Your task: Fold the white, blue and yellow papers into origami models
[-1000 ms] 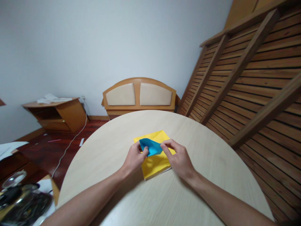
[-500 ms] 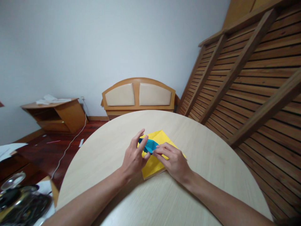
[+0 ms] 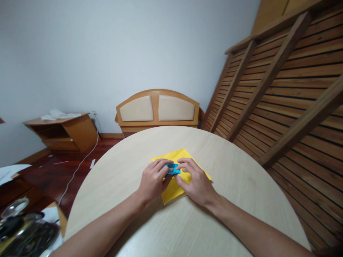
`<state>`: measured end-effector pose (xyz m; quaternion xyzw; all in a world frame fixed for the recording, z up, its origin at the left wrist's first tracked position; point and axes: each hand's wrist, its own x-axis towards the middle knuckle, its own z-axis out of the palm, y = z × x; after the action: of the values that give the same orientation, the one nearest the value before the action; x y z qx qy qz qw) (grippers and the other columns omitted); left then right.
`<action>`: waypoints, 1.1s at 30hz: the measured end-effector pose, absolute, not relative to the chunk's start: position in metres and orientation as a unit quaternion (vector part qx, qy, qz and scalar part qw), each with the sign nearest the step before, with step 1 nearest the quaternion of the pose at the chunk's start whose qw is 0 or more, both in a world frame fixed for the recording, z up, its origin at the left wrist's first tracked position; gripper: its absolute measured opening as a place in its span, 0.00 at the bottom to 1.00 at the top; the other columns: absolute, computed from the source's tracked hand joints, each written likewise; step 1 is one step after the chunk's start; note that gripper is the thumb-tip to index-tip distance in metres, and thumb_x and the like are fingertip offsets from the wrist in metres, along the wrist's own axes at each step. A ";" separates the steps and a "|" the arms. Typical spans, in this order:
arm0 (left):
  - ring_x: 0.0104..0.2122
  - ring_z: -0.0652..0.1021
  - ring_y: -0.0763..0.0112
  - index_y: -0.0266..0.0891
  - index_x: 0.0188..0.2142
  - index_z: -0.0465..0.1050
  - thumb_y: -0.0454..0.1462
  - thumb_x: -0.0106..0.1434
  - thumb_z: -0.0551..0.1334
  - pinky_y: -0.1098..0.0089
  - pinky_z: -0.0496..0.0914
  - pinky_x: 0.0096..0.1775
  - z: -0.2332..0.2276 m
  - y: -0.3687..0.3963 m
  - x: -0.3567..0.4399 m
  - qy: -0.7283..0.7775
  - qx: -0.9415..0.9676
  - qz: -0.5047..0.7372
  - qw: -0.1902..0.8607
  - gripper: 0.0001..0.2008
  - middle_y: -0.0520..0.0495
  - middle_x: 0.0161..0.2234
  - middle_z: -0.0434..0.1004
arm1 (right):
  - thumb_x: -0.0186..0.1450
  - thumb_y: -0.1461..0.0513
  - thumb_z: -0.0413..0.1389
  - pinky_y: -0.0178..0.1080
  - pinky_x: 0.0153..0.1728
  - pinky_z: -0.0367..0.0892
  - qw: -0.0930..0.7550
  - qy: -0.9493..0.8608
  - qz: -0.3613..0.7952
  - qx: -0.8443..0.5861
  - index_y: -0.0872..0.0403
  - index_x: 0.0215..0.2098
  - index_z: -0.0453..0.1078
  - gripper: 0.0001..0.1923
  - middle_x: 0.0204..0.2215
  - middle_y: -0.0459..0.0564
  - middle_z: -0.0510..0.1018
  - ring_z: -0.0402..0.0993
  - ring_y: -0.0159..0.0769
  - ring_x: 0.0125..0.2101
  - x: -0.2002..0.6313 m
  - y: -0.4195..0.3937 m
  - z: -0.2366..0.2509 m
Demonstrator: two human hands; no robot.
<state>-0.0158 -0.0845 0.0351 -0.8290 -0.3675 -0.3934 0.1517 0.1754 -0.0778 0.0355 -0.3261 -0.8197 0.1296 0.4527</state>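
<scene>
A small piece of folded blue paper (image 3: pixel 175 169) is held just over a creased yellow sheet (image 3: pixel 171 193). My left hand (image 3: pixel 154 179) is closed round its left end, thumb below and fingers on top, hiding that part of it. At the other end, my right hand (image 3: pixel 197 182) has its thumb and fingers apart, with the fingertips close to the blue paper; whether they touch it I cannot tell. The yellow sheet lies slanted on the round table (image 3: pixel 227 167), partly covered by both hands.
A padded headboard (image 3: pixel 158 107) stands behind the table, and a slatted wooden frame (image 3: pixel 284 92) leans on the right. To the left are a low cabinet (image 3: pixel 77 134) with papers, a white cable (image 3: pixel 77 173) on the floor, and a cluttered surface with a glass lid (image 3: pixel 15 207).
My left fingers, raised and spread before, have come down round the blue paper. My right fingers, pinched on its right end earlier, have parted. The blue paper now looks shorter and more level.
</scene>
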 end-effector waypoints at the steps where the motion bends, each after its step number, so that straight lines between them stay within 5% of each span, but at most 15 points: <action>1: 0.42 0.78 0.60 0.39 0.40 0.72 0.32 0.64 0.60 0.61 0.75 0.41 0.036 -0.085 -0.016 -0.365 -0.831 -0.394 0.147 0.05 0.43 0.43 0.80 | 0.63 0.67 0.58 0.45 0.45 0.76 0.450 -0.818 0.147 -0.328 0.51 0.45 0.69 0.12 0.48 0.52 0.73 0.73 0.40 0.47 0.175 -0.078 0.036; 15: 0.38 0.79 0.67 0.39 0.43 0.71 0.32 0.64 0.58 0.67 0.73 0.41 0.034 -0.086 -0.018 -0.397 -0.795 -0.456 -0.050 0.08 0.45 0.39 0.80 | 0.62 0.68 0.53 0.40 0.42 0.76 0.462 -0.758 0.319 -0.331 0.51 0.44 0.69 0.12 0.47 0.52 0.76 0.75 0.38 0.47 0.181 -0.067 0.033; 19: 0.25 0.73 0.73 0.39 0.30 0.68 0.36 0.65 0.58 0.73 0.67 0.30 0.034 -0.086 -0.014 -0.450 -0.741 -0.487 -0.103 0.06 0.51 0.26 0.75 | 0.61 0.70 0.52 0.41 0.41 0.76 0.452 -0.756 0.321 -0.349 0.52 0.42 0.69 0.13 0.42 0.50 0.78 0.77 0.37 0.43 0.181 -0.062 0.030; 23: 0.20 0.64 0.75 0.40 0.24 0.61 0.41 0.64 0.58 0.74 0.59 0.24 0.034 -0.083 -0.013 -0.510 -0.683 -0.503 -0.142 0.14 0.56 0.19 0.63 | 0.63 0.70 0.54 0.43 0.43 0.74 0.474 -0.792 0.198 -0.331 0.52 0.43 0.67 0.12 0.43 0.51 0.76 0.75 0.39 0.46 0.181 -0.063 0.030; 28: 0.22 0.65 0.74 0.39 0.27 0.65 0.44 0.64 0.59 0.73 0.59 0.25 0.034 -0.079 -0.014 -0.533 -0.653 -0.507 -0.178 0.14 0.55 0.21 0.65 | 0.66 0.70 0.54 0.45 0.48 0.67 0.465 -0.847 -0.086 -0.243 0.51 0.40 0.71 0.09 0.43 0.52 0.76 0.69 0.41 0.47 0.183 -0.073 0.039; 33: 0.24 0.66 0.73 0.38 0.26 0.66 0.45 0.63 0.59 0.72 0.60 0.27 0.031 -0.074 -0.016 -0.548 -0.641 -0.502 -0.191 0.14 0.54 0.22 0.67 | 0.68 0.66 0.57 0.43 0.45 0.63 0.418 -0.875 -0.121 -0.212 0.49 0.39 0.74 0.07 0.36 0.47 0.80 0.69 0.41 0.44 0.181 -0.080 0.042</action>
<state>-0.0163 -0.0738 0.0314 -0.6412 -0.5484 -0.5017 -0.1907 0.1815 -0.0801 0.0425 -0.2124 -0.8750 -0.1212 0.4177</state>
